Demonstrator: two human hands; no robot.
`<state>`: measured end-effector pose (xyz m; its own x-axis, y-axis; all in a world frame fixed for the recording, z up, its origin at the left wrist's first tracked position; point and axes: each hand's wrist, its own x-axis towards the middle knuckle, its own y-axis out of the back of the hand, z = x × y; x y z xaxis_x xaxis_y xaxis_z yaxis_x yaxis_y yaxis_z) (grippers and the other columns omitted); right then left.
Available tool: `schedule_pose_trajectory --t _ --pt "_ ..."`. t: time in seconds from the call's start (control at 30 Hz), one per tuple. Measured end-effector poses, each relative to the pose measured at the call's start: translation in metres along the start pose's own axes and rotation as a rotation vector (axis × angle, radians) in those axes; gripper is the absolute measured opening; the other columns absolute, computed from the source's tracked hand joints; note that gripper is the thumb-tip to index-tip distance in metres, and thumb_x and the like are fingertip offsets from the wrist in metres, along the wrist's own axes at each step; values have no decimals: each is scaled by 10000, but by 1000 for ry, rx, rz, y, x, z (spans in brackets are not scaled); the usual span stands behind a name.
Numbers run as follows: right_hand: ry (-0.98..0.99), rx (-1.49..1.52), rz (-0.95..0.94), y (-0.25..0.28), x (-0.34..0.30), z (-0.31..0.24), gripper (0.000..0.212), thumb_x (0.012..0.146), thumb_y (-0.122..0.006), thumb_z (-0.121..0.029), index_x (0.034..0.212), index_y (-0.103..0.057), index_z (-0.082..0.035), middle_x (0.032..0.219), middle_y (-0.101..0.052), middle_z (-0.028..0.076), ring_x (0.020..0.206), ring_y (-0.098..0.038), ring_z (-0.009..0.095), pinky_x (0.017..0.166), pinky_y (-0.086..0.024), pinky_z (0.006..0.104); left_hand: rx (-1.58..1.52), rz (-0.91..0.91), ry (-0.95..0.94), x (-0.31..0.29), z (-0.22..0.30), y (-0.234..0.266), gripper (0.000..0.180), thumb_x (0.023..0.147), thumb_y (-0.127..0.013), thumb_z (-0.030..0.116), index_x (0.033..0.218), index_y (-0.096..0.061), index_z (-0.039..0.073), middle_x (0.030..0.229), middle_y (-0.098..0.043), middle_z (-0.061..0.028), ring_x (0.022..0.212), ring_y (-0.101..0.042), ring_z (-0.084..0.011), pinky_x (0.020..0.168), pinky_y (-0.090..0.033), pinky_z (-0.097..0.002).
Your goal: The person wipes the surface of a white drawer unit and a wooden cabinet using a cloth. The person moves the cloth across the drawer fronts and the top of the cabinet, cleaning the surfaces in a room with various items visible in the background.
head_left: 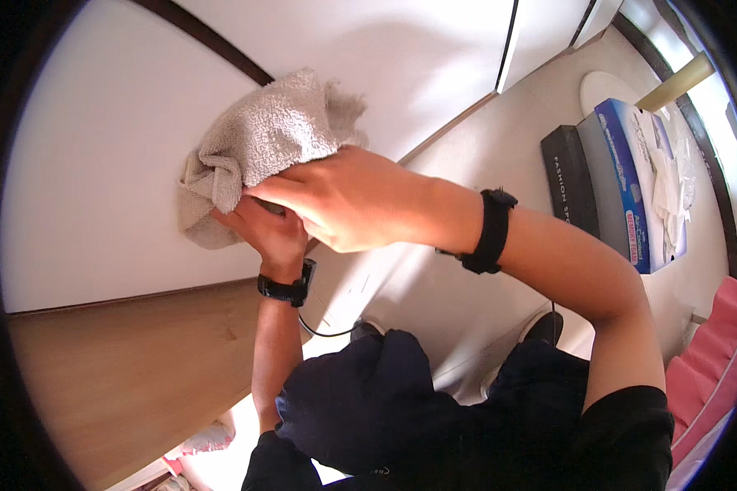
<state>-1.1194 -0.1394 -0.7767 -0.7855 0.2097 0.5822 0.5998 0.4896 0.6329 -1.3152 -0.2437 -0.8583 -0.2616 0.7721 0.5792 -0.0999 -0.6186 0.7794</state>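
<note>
A beige-grey terry cloth (274,127), bunched and folded, lies against a white cabinet panel (115,139) at the upper left. My right hand (348,196) reaches across from the right and grips the cloth's lower edge, thumb side toward the other hand. Just below and left of it, my left hand (272,233) is closed on a gathered fold of the same cloth. The two hands meet, and some fingertips are hidden in the fabric or behind each other. Each wrist wears a black strap.
A wooden surface (147,360) borders the panel at lower left. On the pale floor at right stand a black box (569,176) and a blue-and-white box (630,188) with crumpled paper on it. A yellowish pole (675,82) rises behind; pink ruffled fabric (716,352) hangs nearer. A thin cable (327,334) dangles below my left wrist.
</note>
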Motion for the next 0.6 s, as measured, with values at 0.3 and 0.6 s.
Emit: schedule_pose_trajectory --t 0.3,0.6 --pt "-3 -101 -399 -52 24 -22 482 823 -628 -37 1299 -573 -92 1040 -718 85 828 -712 280 624 -567 378 190 23 81 -88 -65 18 584 824 -639 88 1374 -480 -27 1364 -441 -332 1201 -420 -519 1036 -309 -566" --pt "-6 1 -715 -134 67 -50 498 841 -565 -33 1324 -538 -150 1075 -674 62 1000 -659 294 798 -542 406 -77 -25 537 -169 -118 31 424 831 -654 77 1225 -573 -57 1330 -474 -318 1250 -386 -499 1061 -307 -559"
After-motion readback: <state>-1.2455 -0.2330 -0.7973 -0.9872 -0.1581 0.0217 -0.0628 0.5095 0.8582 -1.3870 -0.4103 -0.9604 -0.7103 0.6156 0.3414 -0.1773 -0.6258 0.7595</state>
